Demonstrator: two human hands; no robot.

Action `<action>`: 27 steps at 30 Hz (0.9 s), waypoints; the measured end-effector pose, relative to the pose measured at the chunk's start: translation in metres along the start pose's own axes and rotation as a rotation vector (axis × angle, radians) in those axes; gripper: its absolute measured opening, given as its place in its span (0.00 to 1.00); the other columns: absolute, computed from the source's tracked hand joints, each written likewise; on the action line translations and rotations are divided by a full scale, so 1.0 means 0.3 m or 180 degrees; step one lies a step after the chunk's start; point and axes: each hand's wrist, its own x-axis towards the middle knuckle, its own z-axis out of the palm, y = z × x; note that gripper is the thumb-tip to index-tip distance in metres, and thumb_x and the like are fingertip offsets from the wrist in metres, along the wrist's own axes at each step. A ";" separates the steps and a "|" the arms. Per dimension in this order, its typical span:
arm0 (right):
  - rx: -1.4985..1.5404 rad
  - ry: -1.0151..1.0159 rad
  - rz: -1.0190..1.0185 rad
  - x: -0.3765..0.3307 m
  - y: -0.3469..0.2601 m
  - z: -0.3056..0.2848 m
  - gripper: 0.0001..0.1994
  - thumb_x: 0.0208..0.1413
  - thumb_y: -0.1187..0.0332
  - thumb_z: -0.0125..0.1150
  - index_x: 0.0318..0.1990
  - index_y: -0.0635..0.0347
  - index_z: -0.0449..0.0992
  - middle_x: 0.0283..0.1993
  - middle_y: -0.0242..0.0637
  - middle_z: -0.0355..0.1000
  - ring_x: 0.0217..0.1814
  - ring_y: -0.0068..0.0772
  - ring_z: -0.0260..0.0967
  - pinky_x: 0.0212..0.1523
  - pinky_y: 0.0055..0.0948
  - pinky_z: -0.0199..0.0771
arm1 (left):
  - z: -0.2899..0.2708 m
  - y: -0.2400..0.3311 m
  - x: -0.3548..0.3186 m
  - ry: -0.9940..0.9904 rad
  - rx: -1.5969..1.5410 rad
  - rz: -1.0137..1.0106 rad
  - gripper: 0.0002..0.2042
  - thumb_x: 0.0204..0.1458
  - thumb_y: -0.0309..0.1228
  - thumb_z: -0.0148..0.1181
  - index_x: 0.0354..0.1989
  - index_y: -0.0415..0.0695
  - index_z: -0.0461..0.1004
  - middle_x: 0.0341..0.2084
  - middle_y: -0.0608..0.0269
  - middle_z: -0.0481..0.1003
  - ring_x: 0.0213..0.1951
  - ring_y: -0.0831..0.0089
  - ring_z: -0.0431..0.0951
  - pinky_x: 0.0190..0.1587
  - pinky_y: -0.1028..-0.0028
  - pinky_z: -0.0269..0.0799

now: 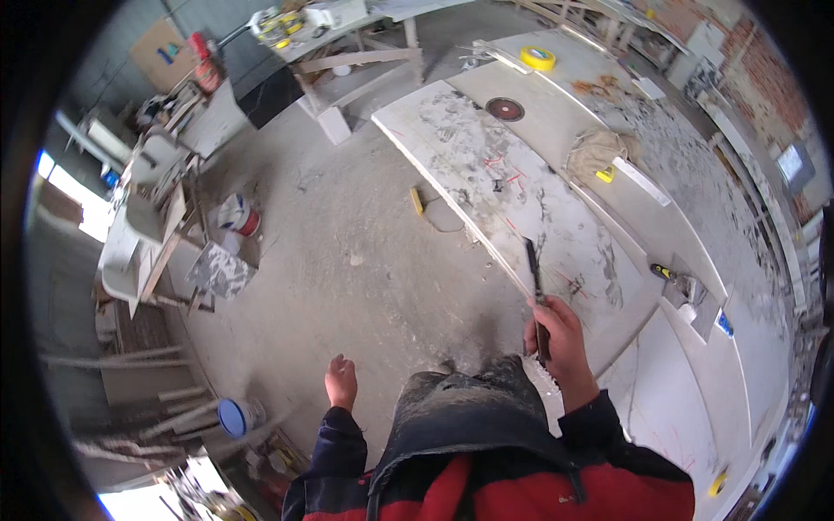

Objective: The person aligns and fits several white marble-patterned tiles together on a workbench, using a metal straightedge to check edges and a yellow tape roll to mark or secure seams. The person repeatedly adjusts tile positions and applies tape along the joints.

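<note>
My right hand [560, 337] is closed around a long, narrow dark tool [533, 265]; its exact kind is unclear. The tool's far end points away from me, over the near edge of a white slab with grey veining [486, 161]. Red marks and dark smudges cover parts of that slab. My left hand [341, 380] hangs at my left side above the floor, fingers loosely bent and apart, holding nothing. Past the slab lie a round dark disc [505, 108] and a crumpled beige cloth [599, 152].
A yellow tape roll [538, 58], a scraper with a yellow-black handle [664, 272] and a blue-handled tool [724, 324] lie on the work surface. A blue-lidded bucket [233, 418] and another bucket [240, 214] stand left. A cluttered table [356, 17] stands at the back.
</note>
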 end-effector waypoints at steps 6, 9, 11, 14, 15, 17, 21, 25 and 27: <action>-0.0211 -0.0149 0.0236 0.455 -0.042 0.264 0.11 0.66 0.65 0.54 0.46 0.60 0.79 0.21 0.32 0.70 0.17 0.22 0.62 0.19 0.24 0.62 | 0.076 0.274 0.547 -0.0332 -0.0355 0.0168 0.20 0.59 0.36 0.58 0.54 0.33 0.76 0.45 0.46 0.82 0.46 0.60 0.84 0.50 0.66 0.77; 0.0039 -0.0144 0.0258 0.725 -0.040 0.390 0.12 0.67 0.64 0.52 0.48 0.60 0.79 0.21 0.32 0.70 0.17 0.22 0.62 0.19 0.25 0.62 | 0.087 0.459 0.812 -0.0447 -0.0465 0.0316 0.19 0.59 0.35 0.59 0.54 0.33 0.76 0.44 0.48 0.82 0.45 0.63 0.84 0.49 0.68 0.77; 0.0096 -0.0211 0.0264 0.926 -0.058 0.490 0.13 0.68 0.64 0.51 0.49 0.60 0.79 0.22 0.32 0.70 0.18 0.22 0.62 0.19 0.24 0.62 | 0.061 0.567 1.004 -0.0425 -0.0392 0.0451 0.19 0.59 0.35 0.60 0.54 0.33 0.76 0.44 0.49 0.82 0.44 0.65 0.83 0.49 0.69 0.77; -0.0019 -0.0290 0.0301 1.181 -0.113 0.654 0.13 0.68 0.63 0.51 0.51 0.59 0.78 0.23 0.30 0.70 0.19 0.21 0.63 0.21 0.23 0.63 | 0.020 0.701 1.282 -0.0536 -0.0518 0.0404 0.20 0.59 0.35 0.60 0.55 0.34 0.76 0.44 0.50 0.82 0.44 0.67 0.83 0.49 0.70 0.77; -0.0082 -0.0331 0.0316 1.243 -0.151 0.713 0.13 0.68 0.63 0.51 0.52 0.59 0.78 0.23 0.30 0.70 0.20 0.20 0.63 0.22 0.23 0.63 | -0.001 0.746 1.378 -0.0624 -0.0500 0.0465 0.20 0.59 0.35 0.60 0.55 0.34 0.76 0.44 0.51 0.83 0.44 0.67 0.83 0.49 0.70 0.77; -0.0281 -0.0281 0.0208 1.316 -0.239 0.796 0.13 0.69 0.62 0.52 0.48 0.63 0.75 0.24 0.31 0.70 0.22 0.20 0.64 0.24 0.24 0.63 | 0.017 0.837 1.548 -0.0891 -0.0576 0.0562 0.20 0.59 0.35 0.61 0.56 0.35 0.76 0.44 0.51 0.83 0.44 0.68 0.83 0.48 0.70 0.76; -0.0855 -0.0320 0.0208 1.466 -0.295 0.867 0.11 0.69 0.63 0.51 0.40 0.61 0.74 0.25 0.28 0.70 0.25 0.17 0.64 0.25 0.22 0.65 | 0.121 1.129 1.900 -0.1687 -0.0363 0.0887 0.20 0.59 0.35 0.61 0.56 0.36 0.75 0.45 0.51 0.82 0.45 0.66 0.83 0.48 0.70 0.77; -0.1103 0.0232 0.0138 1.582 -0.259 0.950 0.11 0.68 0.63 0.53 0.43 0.63 0.75 0.25 0.28 0.72 0.26 0.18 0.67 0.26 0.23 0.67 | 0.358 1.419 2.229 -0.2528 0.0226 0.2093 0.22 0.61 0.35 0.60 0.60 0.36 0.72 0.45 0.53 0.81 0.42 0.68 0.81 0.46 0.69 0.77; -0.1326 0.0784 0.0014 1.614 -0.233 1.023 0.12 0.67 0.63 0.54 0.44 0.64 0.76 0.25 0.31 0.73 0.26 0.21 0.69 0.27 0.26 0.69 | 0.479 1.544 2.336 -0.3213 0.0364 0.2378 0.23 0.60 0.35 0.61 0.62 0.37 0.71 0.47 0.52 0.81 0.43 0.66 0.81 0.47 0.68 0.77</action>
